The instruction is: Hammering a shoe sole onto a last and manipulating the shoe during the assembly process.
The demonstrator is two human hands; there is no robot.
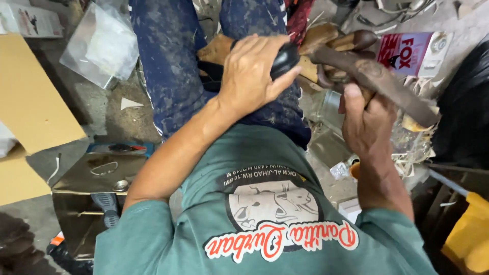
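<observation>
Head view, looking down over a green printed shirt and dark blue, stained trousers.

Left hand (252, 76): palm down, fingers clenched over a rounded black object (285, 58) that rests on the knee at about 12 o'clock in the frame. Only its right edge shows under the fingers; its kind cannot be told.

Right hand (364, 122): at 2 o'clock, closed around the handle of a worn brown wooden mallet (379, 81). The mallet lies slanted, its head toward the black object, its shaft running down to the right past the fist.

Between the two hands, pale wooden pieces (316, 38) sit just behind the black object, touching the mallet's head end.

Surface: grey concrete floor (112, 114), dusty, scattered with scraps and shavings.

Surroundings:
- flat cardboard sheets (30, 102) at 9 o'clock
- clear plastic bag (102, 43) at 11 o'clock
- dented metal box (97, 178) at 8 o'clock, just beside the left elbow
- red-and-white printed carton (412, 53) at 1 o'clock
- black bag (466, 112) at 3 o'clock
- yellow object (471, 234) at 4 o'clock, partly cut off.
</observation>
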